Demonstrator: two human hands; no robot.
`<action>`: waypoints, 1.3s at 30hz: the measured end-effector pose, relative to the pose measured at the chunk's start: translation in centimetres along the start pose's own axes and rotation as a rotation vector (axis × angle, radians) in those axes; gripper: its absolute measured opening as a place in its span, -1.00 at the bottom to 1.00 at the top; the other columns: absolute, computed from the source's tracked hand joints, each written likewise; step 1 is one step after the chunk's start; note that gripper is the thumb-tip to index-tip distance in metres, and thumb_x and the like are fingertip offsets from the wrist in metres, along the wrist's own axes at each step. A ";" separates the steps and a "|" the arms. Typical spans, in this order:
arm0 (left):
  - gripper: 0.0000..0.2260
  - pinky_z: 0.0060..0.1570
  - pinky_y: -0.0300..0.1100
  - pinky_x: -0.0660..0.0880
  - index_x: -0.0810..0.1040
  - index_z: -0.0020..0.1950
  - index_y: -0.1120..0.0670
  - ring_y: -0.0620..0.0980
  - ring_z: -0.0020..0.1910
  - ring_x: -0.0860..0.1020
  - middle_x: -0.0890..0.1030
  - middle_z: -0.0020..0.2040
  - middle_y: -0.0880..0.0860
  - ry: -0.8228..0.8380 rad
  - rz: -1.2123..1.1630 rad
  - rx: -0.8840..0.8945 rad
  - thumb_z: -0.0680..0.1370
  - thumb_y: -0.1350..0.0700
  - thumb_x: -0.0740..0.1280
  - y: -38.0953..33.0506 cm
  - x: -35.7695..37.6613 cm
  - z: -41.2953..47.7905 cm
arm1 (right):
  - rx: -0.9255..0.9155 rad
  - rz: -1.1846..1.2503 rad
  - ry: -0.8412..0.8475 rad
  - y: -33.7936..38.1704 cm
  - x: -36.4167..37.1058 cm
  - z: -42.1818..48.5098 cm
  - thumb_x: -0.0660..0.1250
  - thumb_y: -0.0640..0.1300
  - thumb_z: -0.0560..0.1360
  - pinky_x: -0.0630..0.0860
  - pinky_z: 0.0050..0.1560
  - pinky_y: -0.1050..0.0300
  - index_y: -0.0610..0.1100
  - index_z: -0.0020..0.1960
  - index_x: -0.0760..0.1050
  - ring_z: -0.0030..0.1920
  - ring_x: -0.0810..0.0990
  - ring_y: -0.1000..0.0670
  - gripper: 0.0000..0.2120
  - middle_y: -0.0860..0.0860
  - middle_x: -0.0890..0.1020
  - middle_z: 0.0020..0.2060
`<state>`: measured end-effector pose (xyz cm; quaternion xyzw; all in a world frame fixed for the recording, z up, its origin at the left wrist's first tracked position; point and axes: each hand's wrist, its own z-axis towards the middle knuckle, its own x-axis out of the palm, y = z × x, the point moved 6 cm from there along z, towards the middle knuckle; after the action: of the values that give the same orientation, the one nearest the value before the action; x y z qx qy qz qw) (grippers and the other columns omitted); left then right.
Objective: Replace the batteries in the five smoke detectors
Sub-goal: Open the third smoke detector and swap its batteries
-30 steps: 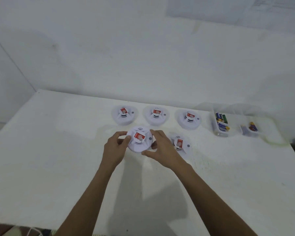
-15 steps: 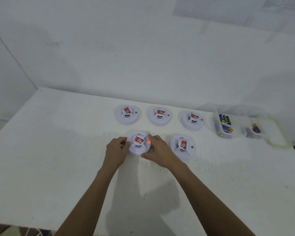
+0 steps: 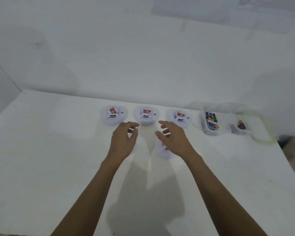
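Note:
Three white round smoke detectors with red labels stand in a back row: the left detector [image 3: 113, 115], the middle detector [image 3: 146, 116] and the right detector [image 3: 179, 118]. Two more lie in a front row, mostly hidden: one under my left hand [image 3: 124, 140], the other [image 3: 163, 150] peeking out below my right hand [image 3: 174, 139]. Both hands hover with loosely spread fingers and hold nothing, just short of the middle detector.
A clear plastic box [image 3: 209, 122] with several batteries stands at the back right, with a smaller clear box [image 3: 238, 127] beside it. The white table [image 3: 49, 150] meets a white wall at the back; its right edge lies near the boxes.
Both hands have let go of the front-left detector, which now rests on the table, and have moved forward toward the back row.

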<state>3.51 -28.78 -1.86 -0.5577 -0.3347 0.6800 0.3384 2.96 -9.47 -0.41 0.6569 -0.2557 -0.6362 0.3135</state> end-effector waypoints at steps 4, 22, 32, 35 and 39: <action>-0.81 -0.01 -0.28 0.48 0.58 0.15 0.02 -0.15 -0.06 0.57 0.60 0.08 -0.05 0.146 -0.011 0.063 0.58 0.14 0.27 -3.3 4.5 1.8 | 0.108 0.013 -0.069 -3.8 -3.7 0.9 0.33 -0.02 0.52 0.50 -0.06 0.20 -0.06 0.33 0.44 -0.03 0.59 0.03 -0.60 0.00 0.57 0.15; -0.63 0.25 -0.08 0.32 0.33 0.40 0.27 0.18 0.34 0.39 0.41 0.38 0.23 0.409 0.154 -0.227 0.62 0.14 0.17 -7.1 17.5 7.5 | 0.422 0.175 0.043 -10.9 -5.4 4.5 0.16 -0.23 0.54 0.33 0.34 -0.05 -0.16 0.48 0.18 0.35 0.38 -0.17 -0.49 -0.15 0.39 0.38; -0.37 0.11 -0.07 0.47 0.44 0.33 0.10 0.03 0.19 0.50 0.52 0.24 0.02 0.172 -0.109 -0.279 0.41 -0.28 0.26 -7.5 14.8 6.2 | 0.236 0.451 -0.212 -8.6 -7.6 2.5 0.18 -0.22 0.56 0.54 0.17 -0.07 -0.04 0.26 0.40 0.15 0.53 -0.05 -0.71 -0.04 0.38 0.26; -0.37 0.05 -0.09 0.55 0.50 0.27 0.05 -0.01 0.11 0.56 0.58 0.18 0.02 0.128 -0.249 -0.278 0.34 -0.32 0.28 -8.9 13.6 4.9 | 0.190 0.558 -0.272 -8.1 -8.8 0.9 0.26 -0.10 0.57 0.64 0.01 -0.02 -0.03 0.23 0.51 0.09 0.59 -0.02 -0.76 -0.04 0.44 0.21; -0.52 0.06 -0.13 0.50 0.45 0.33 0.02 -0.04 0.13 0.53 0.54 0.23 -0.02 0.118 -0.352 -0.285 0.50 -0.20 0.31 -10.9 12.7 2.7 | 0.171 0.733 -0.300 -6.9 -10.7 -2.2 0.20 -0.34 0.55 0.65 -0.04 0.00 -0.10 0.19 0.53 0.02 0.64 -0.02 -0.70 0.00 0.57 0.12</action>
<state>-0.06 -12.43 0.85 -0.5716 -0.4991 0.5226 0.3888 4.05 3.28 1.70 0.4458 -0.5680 -0.5475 0.4230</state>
